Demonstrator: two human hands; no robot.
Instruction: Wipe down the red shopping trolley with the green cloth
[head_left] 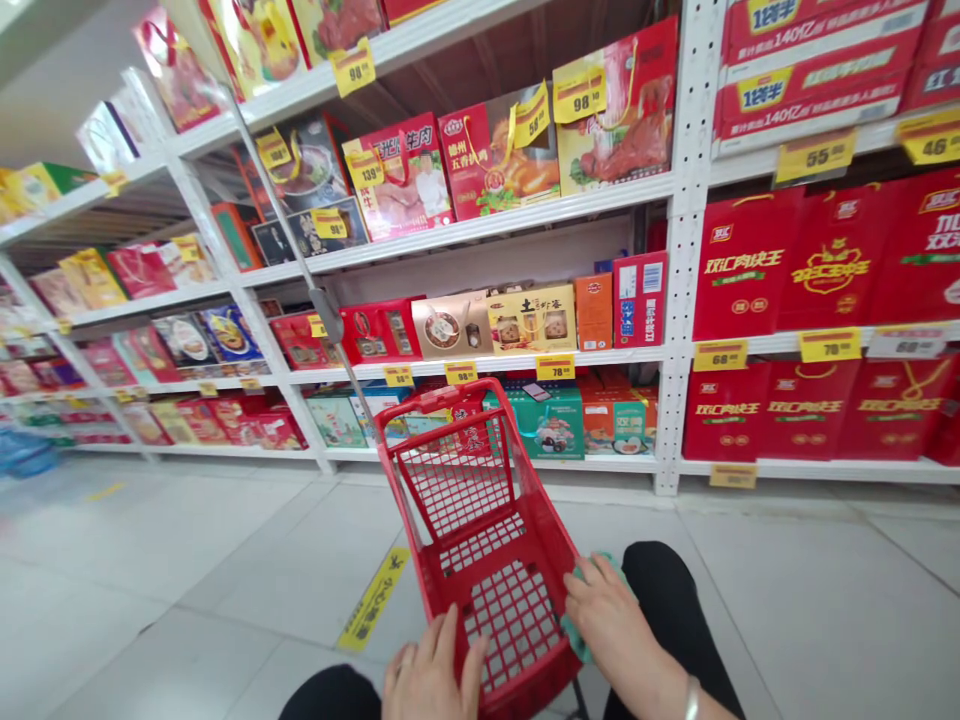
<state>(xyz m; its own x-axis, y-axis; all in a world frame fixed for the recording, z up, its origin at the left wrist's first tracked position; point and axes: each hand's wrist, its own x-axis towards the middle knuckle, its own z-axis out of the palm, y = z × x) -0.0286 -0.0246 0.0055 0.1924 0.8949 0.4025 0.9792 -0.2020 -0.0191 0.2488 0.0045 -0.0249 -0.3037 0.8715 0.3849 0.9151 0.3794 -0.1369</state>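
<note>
A small red shopping cart (544,512) with a plastic grid basket stands right in front of me, between my knees. My left hand (431,672) lies at the cart's near left rim, fingers stretched out and holding nothing. On the other side, my right hand (606,612) presses a green cloth (576,640) against the right rim. The cloth is bunched under the fingers and partly covered by them. Inside the basket only the red grid bottom shows. The cart's handle (436,398) is at the far end, towards the shelves.
White metal shelves (517,368) with boxed goods and yellow price tags run across the view. Red gift bags (742,265) fill the right bay. A slanting metal pole (281,215) stands behind the cart's left side. A yellow floor strip (375,600) lies on the tiles.
</note>
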